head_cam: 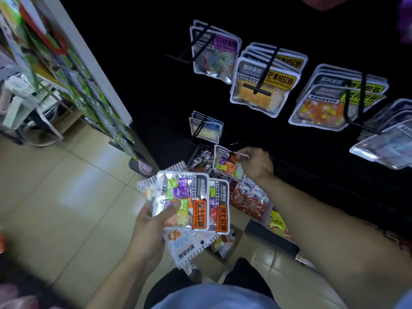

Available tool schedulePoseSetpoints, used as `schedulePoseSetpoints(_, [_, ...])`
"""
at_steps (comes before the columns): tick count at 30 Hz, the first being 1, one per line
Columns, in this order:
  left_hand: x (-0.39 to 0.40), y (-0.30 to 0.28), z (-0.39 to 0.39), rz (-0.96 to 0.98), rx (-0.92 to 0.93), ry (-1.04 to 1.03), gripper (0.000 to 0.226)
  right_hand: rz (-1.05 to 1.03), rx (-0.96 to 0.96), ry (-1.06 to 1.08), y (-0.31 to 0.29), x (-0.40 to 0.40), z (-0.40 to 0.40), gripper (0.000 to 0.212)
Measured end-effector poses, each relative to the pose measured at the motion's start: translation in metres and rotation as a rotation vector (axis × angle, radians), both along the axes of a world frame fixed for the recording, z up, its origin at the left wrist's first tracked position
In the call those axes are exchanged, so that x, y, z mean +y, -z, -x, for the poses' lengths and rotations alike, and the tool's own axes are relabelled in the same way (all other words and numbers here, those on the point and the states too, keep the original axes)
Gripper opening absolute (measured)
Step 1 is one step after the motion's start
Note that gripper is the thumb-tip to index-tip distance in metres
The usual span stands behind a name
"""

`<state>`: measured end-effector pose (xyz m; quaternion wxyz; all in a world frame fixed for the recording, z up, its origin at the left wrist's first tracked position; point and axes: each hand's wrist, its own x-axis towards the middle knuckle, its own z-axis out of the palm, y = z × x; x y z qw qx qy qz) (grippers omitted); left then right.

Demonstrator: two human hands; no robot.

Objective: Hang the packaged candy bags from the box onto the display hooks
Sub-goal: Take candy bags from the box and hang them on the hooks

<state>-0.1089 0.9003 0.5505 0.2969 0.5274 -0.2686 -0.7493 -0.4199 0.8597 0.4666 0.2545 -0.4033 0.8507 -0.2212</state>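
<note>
Left hand: I see it nearest to me, the fingers curled under a stack of candy bags and the thumb pressed on the top bag.
Box: on the floor under the stack, mostly hidden by bags.
Right hand: stretched further out, the fingertips pinching the top edge of one candy bag at a low hook.
Display wall: behind, more bags hang on the hooks, for example the yellow ones.
</note>
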Motion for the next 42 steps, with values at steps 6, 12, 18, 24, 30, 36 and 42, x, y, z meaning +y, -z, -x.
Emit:
schedulePoseSetpoints(6, [0.008, -0.003, 0.01, 0.0, 0.014, -0.016, 0.051, -0.051, 0.0, -0.01, -0.003, -0.002, 0.0, 0.022])
schedulePoseSetpoints(12, [0.014, -0.007, 0.018, -0.001, -0.01, -0.05, 0.049, -0.088, 0.006, -0.063, -0.003, -0.011, -0.004, 0.024])
schedulePoseSetpoints(18, [0.02, -0.009, 0.027, -0.019, -0.022, -0.085, 0.046, -0.07, -0.026, -0.058, -0.003, -0.008, -0.001, 0.023])
schedulePoseSetpoints(24, [0.029, -0.011, 0.05, -0.035, -0.017, -0.096, 0.052, -0.011, -0.074, -0.039, -0.002, -0.002, 0.008, 0.018])
schedulePoseSetpoints(30, [0.031, -0.016, 0.065, -0.038, 0.01, -0.126, 0.054, -0.058, -0.056, -0.045, -0.008, -0.011, 0.009, 0.022])
schedulePoseSetpoints(36, [0.034, -0.014, 0.067, -0.031, 0.022, -0.165, 0.053, -0.09, -0.031, -0.07, -0.006, -0.01, 0.016, 0.025])
schedulePoseSetpoints(42, [0.042, -0.01, 0.063, -0.057, 0.008, -0.181, 0.046, -0.079, 0.054, -0.042, -0.004, -0.018, 0.024, 0.024])
